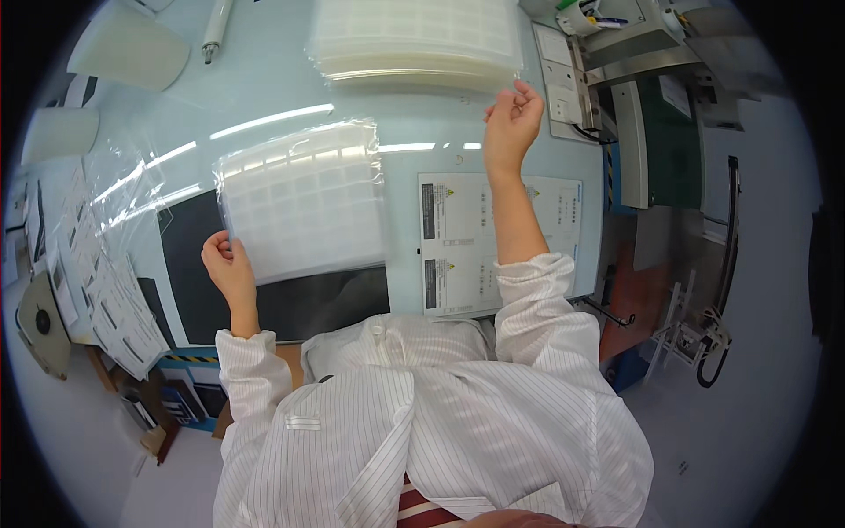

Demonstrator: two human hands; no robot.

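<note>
my L fingers [214, 241] pinch the clear grid bag [304, 207], black mat [326, 304] partly underneath; R fingers [525, 91] curled at clear stack [414, 44] corner, can't tell grip tbh, printed panel [459, 242] closer to me.

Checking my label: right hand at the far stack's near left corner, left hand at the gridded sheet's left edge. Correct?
Wrong corner: head view shows the right hand at the near right corner of the far stack; the rest stands.

Our right hand [514, 123] is stretched farther forward than our left hand [229, 266]; both have curled fingers [213, 245], forearms [519, 220] partly bare.
</note>
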